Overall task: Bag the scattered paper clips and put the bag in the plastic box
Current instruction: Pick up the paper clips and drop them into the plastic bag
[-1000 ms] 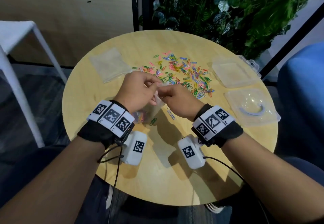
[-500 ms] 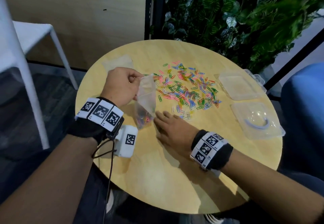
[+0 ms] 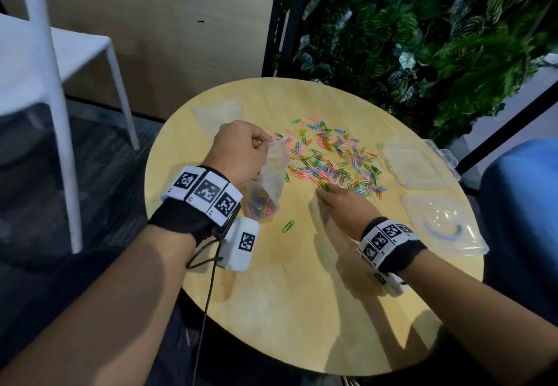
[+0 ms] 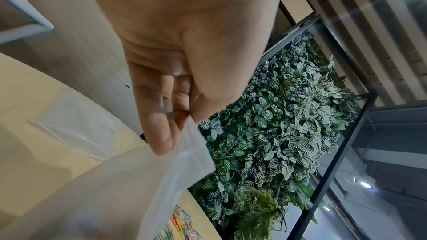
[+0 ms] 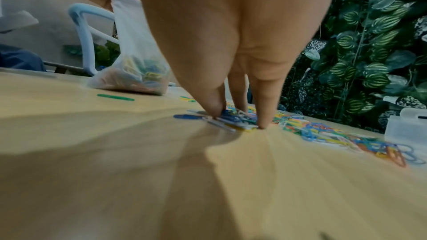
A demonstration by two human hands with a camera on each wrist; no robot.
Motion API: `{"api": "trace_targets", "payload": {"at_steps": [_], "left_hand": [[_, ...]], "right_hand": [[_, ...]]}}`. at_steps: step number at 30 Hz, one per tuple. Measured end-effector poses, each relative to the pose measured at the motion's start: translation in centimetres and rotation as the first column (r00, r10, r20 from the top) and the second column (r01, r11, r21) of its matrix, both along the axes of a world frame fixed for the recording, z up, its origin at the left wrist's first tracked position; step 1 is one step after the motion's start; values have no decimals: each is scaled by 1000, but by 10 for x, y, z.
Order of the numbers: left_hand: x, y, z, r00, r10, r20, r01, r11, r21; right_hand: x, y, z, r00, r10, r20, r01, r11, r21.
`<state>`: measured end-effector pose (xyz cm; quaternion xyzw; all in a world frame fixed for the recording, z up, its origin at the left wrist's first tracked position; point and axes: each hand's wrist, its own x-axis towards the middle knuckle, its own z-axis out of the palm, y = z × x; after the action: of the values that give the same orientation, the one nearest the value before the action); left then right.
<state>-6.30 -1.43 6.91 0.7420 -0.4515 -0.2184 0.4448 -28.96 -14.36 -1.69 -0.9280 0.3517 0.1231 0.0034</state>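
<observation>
My left hand [image 3: 265,145] [image 4: 182,121] pinches the top edge of a clear plastic bag [image 3: 273,171] [image 4: 138,180] [image 5: 136,57]. The bag hangs upright, its bottom on the table and filled with coloured paper clips. A wide scatter of paper clips [image 3: 332,159] [image 5: 323,132] lies mid-table. At that scatter's near edge my right hand [image 3: 324,193] [image 5: 238,119] reaches in, thumb and straight fingers pressing down on a few clips. One green clip [image 3: 287,226] [image 5: 115,97] lies alone between the hands. A clear plastic box [image 3: 416,165] [image 5: 406,123] sits open at the right.
A second clear tray or lid [image 3: 440,225] with a bluish curved piece lies nearer on the right of the round wooden table [image 3: 302,310]. Spare flat bags [image 3: 217,112] lie at the back left. A white chair [image 3: 45,53] stands left, a plant wall [image 3: 422,38] behind.
Both hands were together at the bag's mouth; the right hand let go, dropped to the table and has slid forward into the clips. The left hand still holds the bag upright.
</observation>
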Motion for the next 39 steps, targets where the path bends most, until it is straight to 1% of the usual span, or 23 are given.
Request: {"api": "trace_targets", "payload": {"at_steps": [2,4,7,9,10,11,12,13,14,15,16,18,20,22,25,28,30,32,33,34,36,37,39], "left_hand": [[-1,0,1,1000,-4,2,4,1000,5],[-2,0,2,1000,-15,5,15,1000,14],[-4,0,2,999,-44,27,43,998,38],[-6,-1,1,997,-64,33,62,997,54],[-7,-1,0,997,-71,32,69,996,59],[-8,-2,-1,997,-76,31,74,995,65],[-9,-3,-1,996,-82,32,79,994,70],[-10,-3,-2,996,-88,34,85,993,75],[-11,-4,-1,995,-94,33,91,993,80],[-12,-4,-1,995,-96,27,94,992,85],[-13,-5,-1,995,-97,16,95,992,88],[-14,-6,-1,995,-96,6,96,991,89],[-16,-5,0,995,-99,-3,99,991,87],[-17,-5,1,994,-98,-40,101,992,75],[-18,-2,3,992,-93,-88,98,994,51],[-20,0,2,991,-83,-102,87,996,33],[-20,0,1,994,-81,-78,84,996,26],[-19,0,1,995,-78,-57,80,997,24],[-19,0,1,994,-79,-69,81,996,25],[-19,1,2,992,-85,-89,87,996,25],[-20,1,3,988,-96,-118,100,995,26],[-20,1,4,987,-101,-124,105,994,25],[-22,1,4,986,-102,-134,107,994,30]], "right_hand": [[1,0,5,995,33,94,-29,999,-39],[1,2,9,996,1,91,2,999,-35],[0,1,19,976,-125,178,121,992,34],[-4,0,25,918,-272,288,236,959,155],[-7,-1,27,854,-386,348,305,915,265],[-10,-2,28,745,-540,393,372,824,427],[-12,-2,31,583,-703,407,385,681,623],[-12,-1,33,412,-835,366,325,509,797],[-11,0,36,280,-912,300,220,365,905],[-8,1,42,208,-948,241,122,269,955],[-4,4,50,173,-966,193,33,201,979],[8,9,70,154,-977,148,-134,127,983],[21,16,88,145,-981,130,-261,89,961],[35,27,101,175,-976,130,-316,69,946],[57,43,106,278,-939,203,-252,133,959],[70,52,101,283,-934,218,-158,179,971],[74,56,102,328,-919,220,-126,188,974],[74,58,102,377,-883,280,-106,260,960],[74,59,102,385,-865,322,-66,322,944],[74,60,102,416,-820,394,-5,431,902],[72,58,100,587,-599,544,153,742,653],[72,58,98,677,-469,568,176,852,493],[73,59,96,770,-310,558,139,935,327]]}}
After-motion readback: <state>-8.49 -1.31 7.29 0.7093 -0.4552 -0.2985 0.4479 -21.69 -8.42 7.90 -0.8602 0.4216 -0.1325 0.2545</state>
